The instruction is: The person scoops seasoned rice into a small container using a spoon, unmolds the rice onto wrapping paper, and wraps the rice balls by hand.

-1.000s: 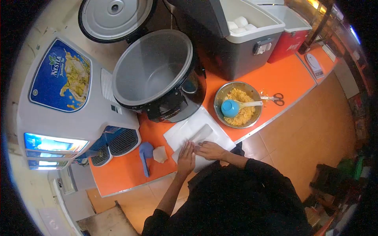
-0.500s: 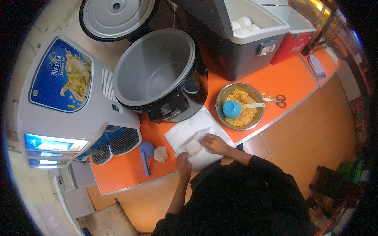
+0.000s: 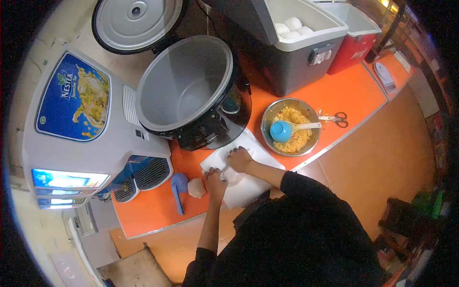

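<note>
Orange tabletop [image 3: 351, 95], smooth, with a pale trim along its edge. Near the front edge we see flat white sheets [image 3: 260, 155], and on them a rounded, pale wrapped bundle [image 3: 233, 178]. Steel bowl [image 3: 314, 138], round and shiny, right of the sheets: loose yellow-orange grains [image 3: 300, 138], with a blue cup-shaped scoop [image 3: 281, 131] on top. Scissors [image 3: 338, 119] just beside the rim. Grey cooler [image 3: 306, 71], lid up, holds rounded white pieces [image 3: 292, 24]. Deep grey-lined pot [image 3: 186, 88] behind the sheets. Left hand [image 3: 215, 182] at the bundle's left side, fingers bent and close together; right hand [image 3: 239, 159] reaches over beyond it, fingers curled downward. We cannot tell whether either pinches the wrapping
</note>
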`<action>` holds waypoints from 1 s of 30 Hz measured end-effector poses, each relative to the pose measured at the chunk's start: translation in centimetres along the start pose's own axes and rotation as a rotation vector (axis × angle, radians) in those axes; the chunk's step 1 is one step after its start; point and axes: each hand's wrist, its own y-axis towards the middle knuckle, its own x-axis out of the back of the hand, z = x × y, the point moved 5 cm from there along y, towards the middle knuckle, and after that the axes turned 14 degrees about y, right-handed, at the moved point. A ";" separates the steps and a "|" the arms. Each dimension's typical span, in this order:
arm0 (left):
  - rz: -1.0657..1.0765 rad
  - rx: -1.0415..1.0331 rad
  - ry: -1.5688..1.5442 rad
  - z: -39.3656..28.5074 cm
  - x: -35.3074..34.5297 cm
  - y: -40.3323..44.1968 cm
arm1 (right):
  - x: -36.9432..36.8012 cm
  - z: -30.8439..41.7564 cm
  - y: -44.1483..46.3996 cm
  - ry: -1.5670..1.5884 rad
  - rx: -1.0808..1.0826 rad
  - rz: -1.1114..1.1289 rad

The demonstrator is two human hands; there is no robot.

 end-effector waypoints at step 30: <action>-0.128 0.629 -1.652 -3.4 -3.0 -3.8 | 1.8 1.4 -8.0 0.363 0.449 -0.327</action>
